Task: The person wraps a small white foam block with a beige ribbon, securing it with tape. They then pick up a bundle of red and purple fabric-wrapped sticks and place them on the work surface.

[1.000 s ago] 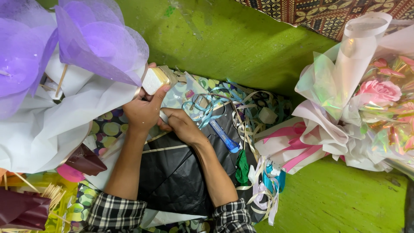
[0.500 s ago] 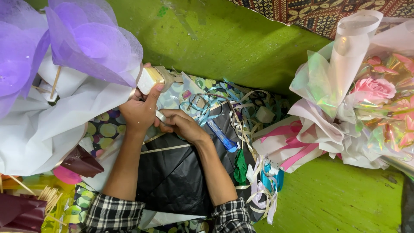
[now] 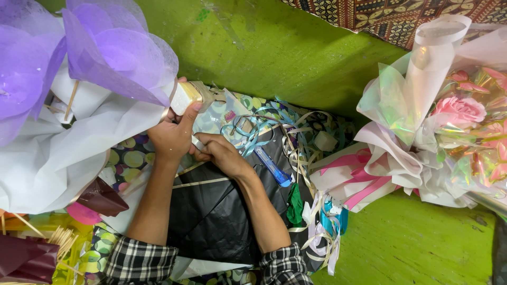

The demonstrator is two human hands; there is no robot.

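My left hand (image 3: pixel 173 138) grips a white bouquet wrap (image 3: pixel 63 153) topped with purple tissue (image 3: pixel 113 58), its thumb on a white tube with brown tape (image 3: pixel 191 96). My right hand (image 3: pixel 221 154) is closed next to it, pinching a small white piece (image 3: pixel 197 143) at the base of the wrap. Both forearms, in checked sleeves, lie over a sheet of black paper (image 3: pixel 211 211).
Curled ribbons (image 3: pixel 274 132) and a blue pen-like tool (image 3: pixel 273 166) lie on the green floor (image 3: pixel 296 58). A pink rose bouquet (image 3: pixel 454 126) in iridescent wrap is at the right. Wooden skewers (image 3: pixel 58 240) and maroon paper (image 3: pixel 26 258) sit at the lower left. A patterned cloth (image 3: pixel 401 16) is at the top.
The view shifted slightly. My right hand has slid a little left, closer to my left hand, which keeps hold of the wrap.
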